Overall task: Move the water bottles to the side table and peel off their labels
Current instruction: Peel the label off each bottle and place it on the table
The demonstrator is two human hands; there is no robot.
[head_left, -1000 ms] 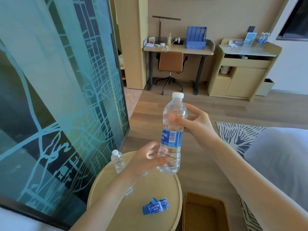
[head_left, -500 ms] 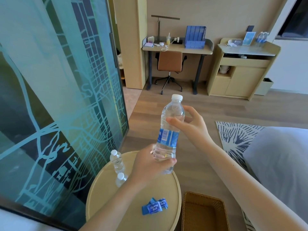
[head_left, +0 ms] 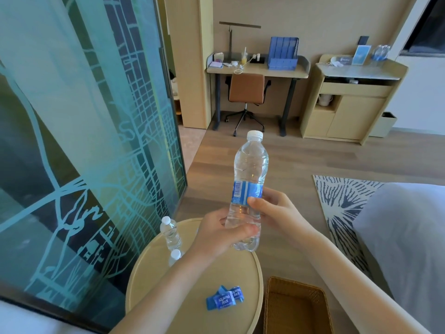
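Observation:
I hold a clear water bottle [head_left: 250, 165] with a white cap upright above the round side table [head_left: 154, 280]. My left hand [head_left: 219, 235] grips its lower part. My right hand [head_left: 277, 210] holds it at the blue label [head_left: 245, 192], thumb pressed on the label's lower edge. Two bare bottles stand at the table's back left: one [head_left: 170, 233] fully seen, the other [head_left: 175, 256] partly hidden behind my left forearm. Crumpled blue labels [head_left: 224, 298] lie on the table's near part.
A woven basket [head_left: 296, 307] sits on the floor right of the table. A patterned glass partition [head_left: 84, 141] rises at the left, a bed [head_left: 404, 237] at the right. More bottles [head_left: 380, 53] stand on the far cabinet beside a desk and chair.
My right hand slid down from the bottle's shoulder to the label. My left hand closed around the bottle's bottom part. The bottle dropped slightly and turned, showing the barcode.

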